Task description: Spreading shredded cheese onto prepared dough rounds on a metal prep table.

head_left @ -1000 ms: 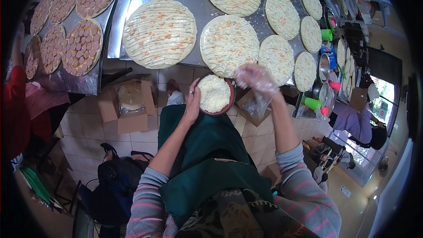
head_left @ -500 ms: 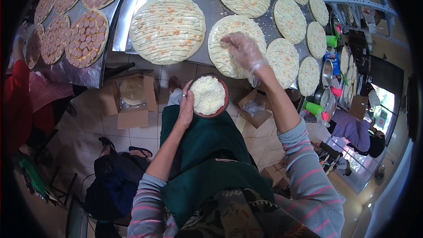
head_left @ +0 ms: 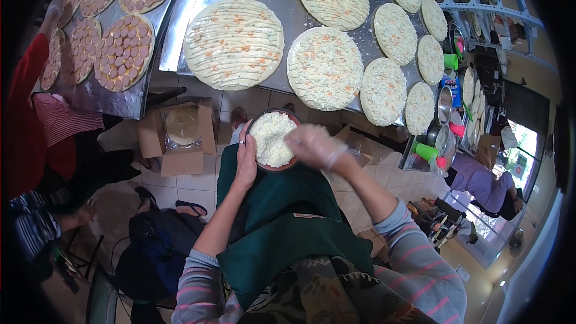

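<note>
My left hand [head_left: 246, 159] grips the left side of a round brown bowl [head_left: 279, 168] held above my lap. White grated cheese [head_left: 269, 138] fills the bowl, with a hollow near its middle. My right hand [head_left: 316, 146], in a clear plastic glove, reaches over the bowl's right side with its fingertips at the cheese; motion blurs the fingers. On the metal table ahead, the nearest pizza [head_left: 325, 69] has white shreds and orange bits scattered over its sauce. To its left lies a larger pizza [head_left: 234, 43] with sauce in stripes and a few orange bits.
More pizzas cover the metal table [head_left: 175, 54], whose near edge lies beyond the bowl. Sausage-topped pizzas [head_left: 123, 53] fill another table at left, where a person in red [head_left: 27, 108] works. An open cardboard box [head_left: 183, 162] and a dark bag [head_left: 159, 246] are on the floor.
My right hand has come back from above the nearest pizza to the cheese in the bowl. That pizza now shows in full. The person in red has shifted an arm farther along the left table.
</note>
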The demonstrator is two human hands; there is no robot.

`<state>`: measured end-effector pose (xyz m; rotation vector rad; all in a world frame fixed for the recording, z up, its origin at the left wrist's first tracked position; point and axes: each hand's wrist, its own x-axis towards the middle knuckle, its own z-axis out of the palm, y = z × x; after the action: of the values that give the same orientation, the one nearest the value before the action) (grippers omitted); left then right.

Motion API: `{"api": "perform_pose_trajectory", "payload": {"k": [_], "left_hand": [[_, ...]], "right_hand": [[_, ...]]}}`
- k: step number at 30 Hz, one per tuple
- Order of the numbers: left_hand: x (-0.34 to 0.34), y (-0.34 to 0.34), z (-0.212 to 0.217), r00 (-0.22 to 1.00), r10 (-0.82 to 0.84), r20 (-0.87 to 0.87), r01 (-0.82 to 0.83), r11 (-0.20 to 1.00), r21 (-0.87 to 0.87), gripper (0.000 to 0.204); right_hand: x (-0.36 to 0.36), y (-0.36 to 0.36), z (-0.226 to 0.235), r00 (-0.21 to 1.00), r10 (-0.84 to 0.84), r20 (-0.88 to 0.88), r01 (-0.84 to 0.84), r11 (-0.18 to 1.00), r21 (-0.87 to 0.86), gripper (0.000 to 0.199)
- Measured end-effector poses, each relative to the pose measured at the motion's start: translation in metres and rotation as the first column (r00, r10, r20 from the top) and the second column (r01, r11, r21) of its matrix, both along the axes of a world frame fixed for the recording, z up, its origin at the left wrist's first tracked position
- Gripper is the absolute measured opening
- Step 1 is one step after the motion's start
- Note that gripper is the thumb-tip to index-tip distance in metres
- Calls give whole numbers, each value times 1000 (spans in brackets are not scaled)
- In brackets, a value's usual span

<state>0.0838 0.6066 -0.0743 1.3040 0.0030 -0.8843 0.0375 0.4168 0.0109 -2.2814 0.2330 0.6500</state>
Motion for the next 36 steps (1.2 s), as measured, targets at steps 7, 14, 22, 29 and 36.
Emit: {"api": "perform_pose_trajectory", "payload": {"k": [7,14,22,29,36], "left_hand": [[-1,9,26,975,-40,219,15,993,118,48],[13,-1,45,969,29,245,-35,999,21,47],[25,-22,64,983,53,175,-51,999,-18,52],[25,0,58,984,165,67,-167,986,17,53],[1,46,46,912,395,-107,-398,918,-5,57]], "right_hand": [[-22,59,-21,991,-90,97,87,996,33,25],[-8,49,16,968,-125,219,111,991,76,34],[36,-35,54,997,-56,49,30,907,419,18],[76,-107,40,918,-322,-231,381,876,295,15],[113,-133,-20,954,-228,196,228,973,23,20]]}}
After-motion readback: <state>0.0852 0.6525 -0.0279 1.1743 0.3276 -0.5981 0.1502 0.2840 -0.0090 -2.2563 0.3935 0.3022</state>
